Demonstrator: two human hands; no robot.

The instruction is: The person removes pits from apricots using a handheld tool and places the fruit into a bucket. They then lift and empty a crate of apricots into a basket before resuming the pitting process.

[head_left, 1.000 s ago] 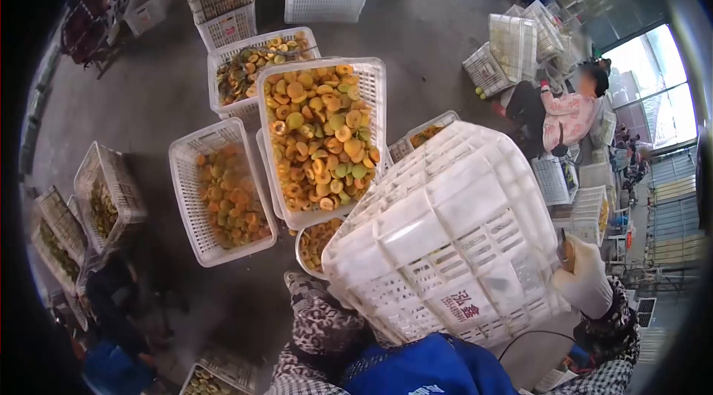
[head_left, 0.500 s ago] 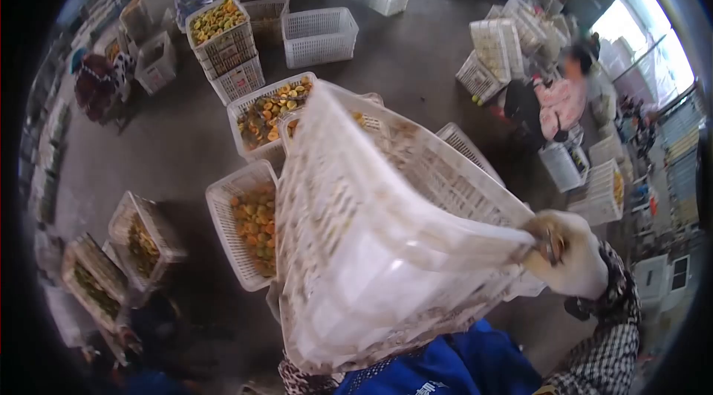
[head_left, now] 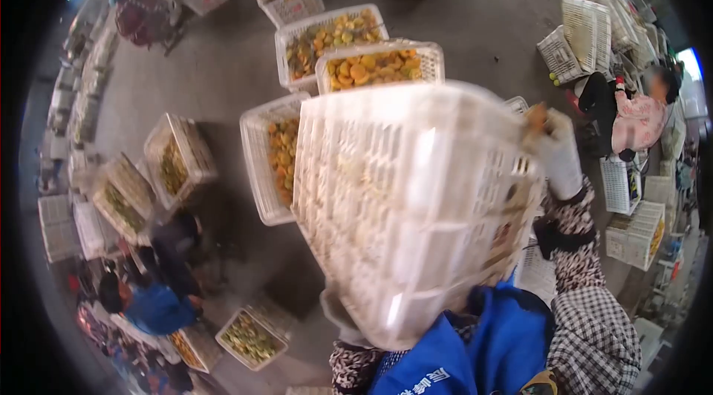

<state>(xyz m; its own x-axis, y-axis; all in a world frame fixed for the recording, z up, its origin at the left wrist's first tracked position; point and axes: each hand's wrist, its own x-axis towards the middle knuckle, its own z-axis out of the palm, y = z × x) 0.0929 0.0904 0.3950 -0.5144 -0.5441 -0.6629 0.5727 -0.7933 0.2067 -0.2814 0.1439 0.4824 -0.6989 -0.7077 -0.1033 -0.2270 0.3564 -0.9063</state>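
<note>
A large white plastic crate with slotted sides is held up, tilted, in front of my body. My right hand, in a pale, soiled glove, grips its upper right end. At the lower left edge is my gloved left hand, pressed against the crate, its fingers mostly hidden. The crate's inside is turned out of sight. Just beyond its top edge stands a crate of orange-yellow fruit pieces. To its left, another fruit-filled crate is partly covered by the lifted one.
More filled crates stand behind and to the left, with a fruit crate at lower left. One person in pink sits at right near stacked crates. Another in blue is at lower left.
The lifted crate has rotated: its open top faced up and right, now its outer wall and underside face me. My right hand has risen, my left glove has come into view, and my view has shifted.
</note>
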